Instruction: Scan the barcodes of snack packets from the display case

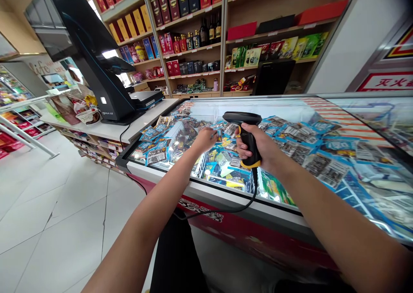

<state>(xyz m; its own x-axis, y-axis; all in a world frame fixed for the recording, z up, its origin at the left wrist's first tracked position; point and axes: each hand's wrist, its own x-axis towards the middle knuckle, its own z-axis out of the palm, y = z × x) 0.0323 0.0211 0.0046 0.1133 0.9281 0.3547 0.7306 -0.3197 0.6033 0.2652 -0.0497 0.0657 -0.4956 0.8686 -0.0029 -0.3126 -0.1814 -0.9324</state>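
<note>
right hand [260, 149] clamps its fingers around the grip of a probably light, rigid black-and-yellow plastic barcode scanner [242, 120], left hand [204, 140] fingers pinching a flimsy blue packet [214, 134].

The right hand [258, 149] covers most of the scanner [243, 121] grip, the item [213, 134] at the fingertips of the left hand [204, 139] is too small to identify, print on the packets [325, 168] is blurred, and the freezer [226, 194] runs off the right edge.

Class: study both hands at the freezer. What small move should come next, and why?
Probably tip the scanner down toward the packet that the left hand touches: the right hand grips it upright, just beside that packet.
</note>
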